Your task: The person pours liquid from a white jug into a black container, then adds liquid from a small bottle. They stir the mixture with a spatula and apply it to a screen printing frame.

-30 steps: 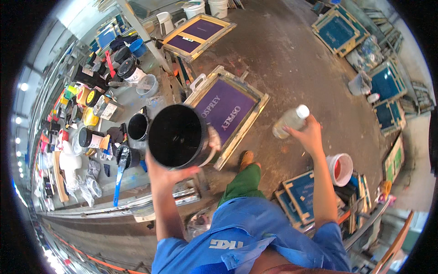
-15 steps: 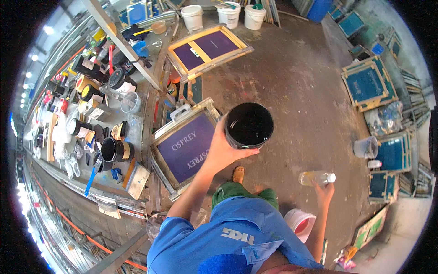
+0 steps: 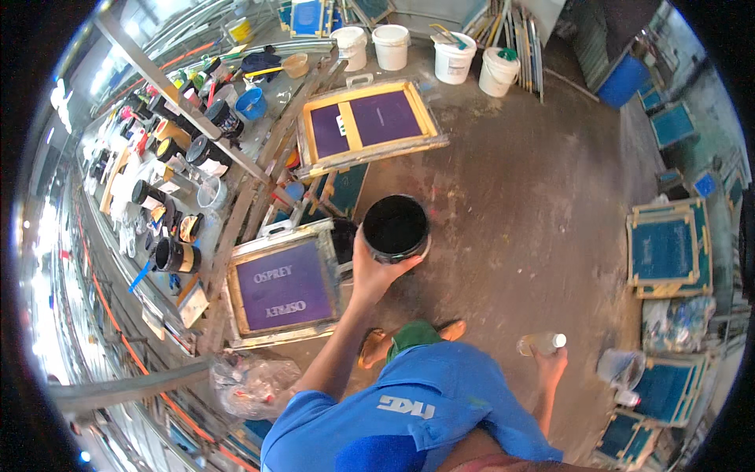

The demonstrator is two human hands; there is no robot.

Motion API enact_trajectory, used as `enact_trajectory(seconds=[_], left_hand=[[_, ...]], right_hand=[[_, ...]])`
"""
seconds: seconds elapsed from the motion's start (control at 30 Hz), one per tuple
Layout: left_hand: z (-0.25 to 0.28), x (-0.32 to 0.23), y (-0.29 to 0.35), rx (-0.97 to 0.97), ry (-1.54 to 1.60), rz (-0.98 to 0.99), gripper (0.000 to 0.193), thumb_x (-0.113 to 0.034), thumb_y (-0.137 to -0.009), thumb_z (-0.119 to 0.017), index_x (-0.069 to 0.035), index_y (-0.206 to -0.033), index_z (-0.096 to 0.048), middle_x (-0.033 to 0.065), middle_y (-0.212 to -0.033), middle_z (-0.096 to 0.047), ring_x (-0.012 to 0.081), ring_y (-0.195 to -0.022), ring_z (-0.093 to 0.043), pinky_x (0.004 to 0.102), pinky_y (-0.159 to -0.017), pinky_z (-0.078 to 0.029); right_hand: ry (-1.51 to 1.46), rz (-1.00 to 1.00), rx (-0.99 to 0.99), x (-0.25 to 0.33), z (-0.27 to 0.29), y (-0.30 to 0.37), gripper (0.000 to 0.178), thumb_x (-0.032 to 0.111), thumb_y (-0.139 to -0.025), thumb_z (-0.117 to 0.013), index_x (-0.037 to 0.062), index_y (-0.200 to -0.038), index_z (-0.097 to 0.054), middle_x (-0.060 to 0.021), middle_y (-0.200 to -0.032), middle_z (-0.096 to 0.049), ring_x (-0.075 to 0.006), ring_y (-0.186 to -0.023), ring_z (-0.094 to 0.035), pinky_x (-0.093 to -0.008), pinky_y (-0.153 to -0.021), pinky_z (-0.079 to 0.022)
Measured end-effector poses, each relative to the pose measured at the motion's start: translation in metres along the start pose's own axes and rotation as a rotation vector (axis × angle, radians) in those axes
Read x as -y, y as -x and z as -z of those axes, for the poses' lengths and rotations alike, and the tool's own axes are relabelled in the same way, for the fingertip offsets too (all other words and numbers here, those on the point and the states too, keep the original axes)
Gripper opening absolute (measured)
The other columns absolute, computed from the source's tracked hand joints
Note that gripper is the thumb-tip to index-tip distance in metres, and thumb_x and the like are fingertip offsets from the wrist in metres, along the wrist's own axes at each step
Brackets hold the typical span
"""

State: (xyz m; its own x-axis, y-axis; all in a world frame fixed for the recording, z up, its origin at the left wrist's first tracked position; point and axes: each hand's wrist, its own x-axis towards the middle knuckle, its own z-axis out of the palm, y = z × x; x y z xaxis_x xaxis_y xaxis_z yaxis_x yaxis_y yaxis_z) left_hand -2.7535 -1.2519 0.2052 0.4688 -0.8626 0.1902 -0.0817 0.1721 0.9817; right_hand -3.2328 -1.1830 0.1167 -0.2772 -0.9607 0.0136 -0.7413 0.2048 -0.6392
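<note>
At the upper left of the frame, a cluttered bench (image 3: 211, 223) carries black tubs (image 3: 208, 154) and a blue bowl (image 3: 252, 104). A clear plastic bag (image 3: 253, 384) lies lower left, below a wood-framed purple printing screen (image 3: 285, 285); a second purple screen (image 3: 387, 115) sits upper centre. Mid-frame, the left hand (image 3: 379, 272) grips a black bucket (image 3: 395, 226), fingers wrapped around its side. Toward the lower right, the right hand (image 3: 550, 364) has its fingers closed around a white-capped clear bottle (image 3: 536, 344), tilted nearly flat. Teal screens (image 3: 661, 250) lean along the right edge.
</note>
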Motion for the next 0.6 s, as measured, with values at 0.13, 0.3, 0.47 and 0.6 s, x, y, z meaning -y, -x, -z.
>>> enact_trajectory(seconds=[0.13,0.3,0.47,0.6], left_hand=[[-0.047,0.012,-0.029,-0.198,-0.144,0.047,0.09,-0.018,-0.057,-0.097,-0.003,-0.131,-0.049,0.0096,-0.125,-0.062,0.0222,-0.116,-0.06,0.0368,-0.1,-0.048],[-0.096,0.039,-0.076,-0.327,-0.227,0.077,0.093,-0.016,-0.057,-0.096,-0.001,-0.134,-0.045,0.0127,-0.127,-0.059,0.0242,-0.12,-0.057,0.0382,-0.103,-0.045],[-0.132,0.05,-0.145,-0.422,-0.231,0.071,0.095,-0.017,-0.056,-0.095,0.0,-0.135,-0.044,0.0147,-0.129,-0.056,0.0262,-0.122,-0.055,0.0394,-0.105,-0.043],[-0.158,0.052,-0.219,-0.465,-0.242,0.059,0.096,-0.021,-0.056,-0.095,0.0,-0.135,-0.043,0.0141,-0.129,-0.055,0.0275,-0.123,-0.054,0.0402,-0.105,-0.043]], right_hand=[[-0.074,0.165,0.125,0.017,-0.009,-0.14,0.054,0.017,-0.066,-0.089,-0.0031,-0.109,-0.063,-0.0144,-0.105,-0.064,-0.0279,-0.099,-0.064,-0.0398,-0.088,-0.05],[-0.141,0.411,0.196,0.079,-0.045,-0.303,0.056,0.017,-0.067,-0.089,-0.0034,-0.112,-0.063,-0.0141,-0.107,-0.064,-0.0278,-0.099,-0.064,-0.0393,-0.089,-0.05],[-0.222,0.332,0.294,0.118,-0.089,-0.425,0.06,0.016,-0.069,-0.089,-0.0044,-0.117,-0.06,-0.0142,-0.112,-0.065,-0.0257,-0.102,-0.064,-0.0403,-0.09,-0.051],[-0.255,0.325,0.296,0.135,-0.112,-0.508,0.062,0.013,-0.069,-0.089,-0.0055,-0.12,-0.058,-0.0117,-0.109,-0.068,-0.0193,-0.1,-0.065,-0.0333,-0.09,-0.051]])
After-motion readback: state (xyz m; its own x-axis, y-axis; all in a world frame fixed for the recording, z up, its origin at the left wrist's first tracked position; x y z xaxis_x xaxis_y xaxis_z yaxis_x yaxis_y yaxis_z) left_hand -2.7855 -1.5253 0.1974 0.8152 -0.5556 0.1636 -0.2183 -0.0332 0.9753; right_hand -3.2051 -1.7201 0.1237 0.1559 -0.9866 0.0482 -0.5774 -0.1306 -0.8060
